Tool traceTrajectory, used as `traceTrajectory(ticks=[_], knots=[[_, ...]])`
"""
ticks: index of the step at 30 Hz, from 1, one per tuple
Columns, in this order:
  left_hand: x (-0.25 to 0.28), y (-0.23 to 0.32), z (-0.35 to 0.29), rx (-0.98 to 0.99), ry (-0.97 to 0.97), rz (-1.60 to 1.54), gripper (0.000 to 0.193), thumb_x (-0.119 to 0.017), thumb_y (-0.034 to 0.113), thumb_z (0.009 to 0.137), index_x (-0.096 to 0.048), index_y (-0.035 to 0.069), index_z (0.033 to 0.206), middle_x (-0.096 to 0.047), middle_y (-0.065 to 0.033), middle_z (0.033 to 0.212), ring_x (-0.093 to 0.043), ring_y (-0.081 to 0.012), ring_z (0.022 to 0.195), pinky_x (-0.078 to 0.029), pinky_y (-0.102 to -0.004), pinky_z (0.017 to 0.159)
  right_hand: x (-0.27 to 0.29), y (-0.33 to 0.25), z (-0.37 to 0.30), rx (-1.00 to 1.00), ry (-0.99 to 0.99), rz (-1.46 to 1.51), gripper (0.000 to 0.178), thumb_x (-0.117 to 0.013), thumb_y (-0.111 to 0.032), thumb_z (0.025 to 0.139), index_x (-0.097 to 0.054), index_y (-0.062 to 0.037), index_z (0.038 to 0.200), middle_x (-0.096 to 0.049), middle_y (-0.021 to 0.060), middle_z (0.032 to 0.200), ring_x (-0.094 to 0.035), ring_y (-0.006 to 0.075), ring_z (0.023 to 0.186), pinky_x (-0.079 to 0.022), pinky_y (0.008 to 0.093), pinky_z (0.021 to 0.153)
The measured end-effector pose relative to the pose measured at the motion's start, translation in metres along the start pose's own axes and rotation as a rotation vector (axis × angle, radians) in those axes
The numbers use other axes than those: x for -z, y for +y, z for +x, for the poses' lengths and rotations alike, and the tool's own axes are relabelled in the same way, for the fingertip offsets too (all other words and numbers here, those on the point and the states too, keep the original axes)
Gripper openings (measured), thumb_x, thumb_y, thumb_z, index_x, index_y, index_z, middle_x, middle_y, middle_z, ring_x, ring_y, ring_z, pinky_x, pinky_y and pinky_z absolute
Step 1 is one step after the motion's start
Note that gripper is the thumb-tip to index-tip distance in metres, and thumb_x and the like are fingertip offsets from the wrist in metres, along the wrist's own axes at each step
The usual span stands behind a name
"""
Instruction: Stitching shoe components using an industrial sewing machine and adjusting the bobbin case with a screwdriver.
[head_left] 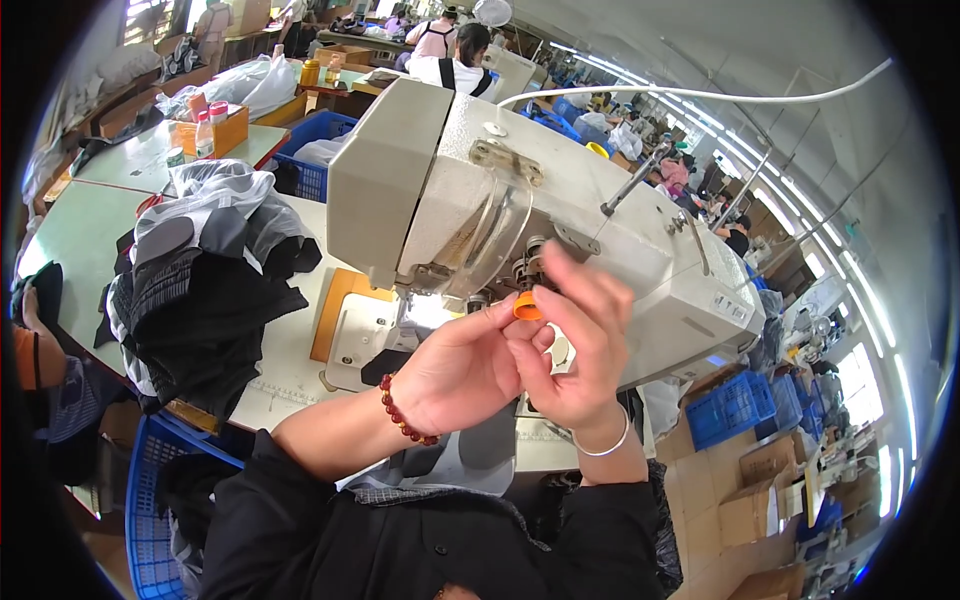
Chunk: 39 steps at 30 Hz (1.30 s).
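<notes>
In front of the sewing machine's needle area, my left hand (455, 375), wearing a red beaded bracelet, pinches a small orange ring-shaped piece (527, 306) between thumb and fingers. My right hand (575, 350), with a silver bangle, is raised close against it. One right fingertip reaches the ring's edge, while the index finger points upward and is slightly blurred; the right thumb is apart from the ring, near the left fingers. Behind both hands stands the cream sewing machine (390, 185). Grey and black fabric (455, 462) lies below my wrists at the table's near edge.
A heap of black and grey cut pieces (205, 300) lies left of the machine. A blue basket (150, 515) stands at lower left, and another blue crate (730, 408) is on the floor at right near cardboard boxes (755, 495). Other people work farther back.
</notes>
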<state>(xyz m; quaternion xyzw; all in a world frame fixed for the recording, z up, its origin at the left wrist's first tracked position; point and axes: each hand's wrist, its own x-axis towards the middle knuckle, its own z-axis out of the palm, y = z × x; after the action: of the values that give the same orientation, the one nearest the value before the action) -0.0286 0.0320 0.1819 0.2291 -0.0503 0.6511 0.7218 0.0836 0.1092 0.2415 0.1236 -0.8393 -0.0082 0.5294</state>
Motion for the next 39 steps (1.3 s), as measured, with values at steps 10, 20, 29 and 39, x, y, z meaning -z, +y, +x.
traceTrajectory(ticks=[10, 20, 29, 39], knots=[[-0.002, -0.003, -0.001, -0.047, -0.027, -0.094, 0.029, -0.05, 0.031, 0.101, -0.054, 0.008, 0.118, -0.058, -0.0038, 0.116, -0.055, -0.0162, 0.111, -0.044, -0.0353, 0.1, 0.009, -0.003, -0.001, -0.031, -0.112, -0.166, 0.034, -0.074, -0.009, 0.072, -0.071, -0.0038, 0.105, -0.063, 0.0085, 0.101, -0.051, 0.0278, 0.092, -0.042, 0.0381, 0.081], [-0.005, -0.002, 0.0, -0.056, -0.006, -0.166, 0.025, -0.045, 0.026, 0.103, -0.053, 0.007, 0.116, -0.059, -0.0056, 0.113, -0.057, -0.0141, 0.108, -0.045, -0.033, 0.1, 0.001, 0.003, 0.0, 0.016, -0.068, -0.036, 0.027, -0.072, -0.006, 0.072, -0.068, -0.004, 0.099, -0.069, 0.0048, 0.097, -0.057, 0.0235, 0.086, -0.038, 0.0381, 0.083], [-0.01, -0.006, 0.008, -0.057, 0.221, -0.232, 0.023, -0.046, 0.022, 0.102, -0.057, 0.003, 0.108, -0.061, -0.0045, 0.104, -0.058, -0.0139, 0.099, -0.047, -0.0307, 0.094, 0.001, 0.003, -0.002, 0.036, -0.033, -0.105, 0.028, -0.073, -0.005, 0.073, -0.067, -0.0046, 0.1, -0.067, 0.0069, 0.098, -0.058, 0.0228, 0.085, -0.039, 0.0382, 0.082], [-0.017, -0.004, 0.007, -0.054, 0.173, -0.349, 0.028, -0.05, 0.028, 0.1, -0.059, 0.002, 0.101, -0.062, -0.0076, 0.101, -0.058, -0.0202, 0.095, -0.045, -0.0338, 0.096, -0.003, -0.003, 0.004, -0.124, 0.01, -0.432, 0.036, -0.083, -0.022, 0.071, -0.063, -0.0045, 0.096, -0.061, 0.0036, 0.083, -0.055, 0.0224, 0.074, -0.037, 0.0377, 0.076]])
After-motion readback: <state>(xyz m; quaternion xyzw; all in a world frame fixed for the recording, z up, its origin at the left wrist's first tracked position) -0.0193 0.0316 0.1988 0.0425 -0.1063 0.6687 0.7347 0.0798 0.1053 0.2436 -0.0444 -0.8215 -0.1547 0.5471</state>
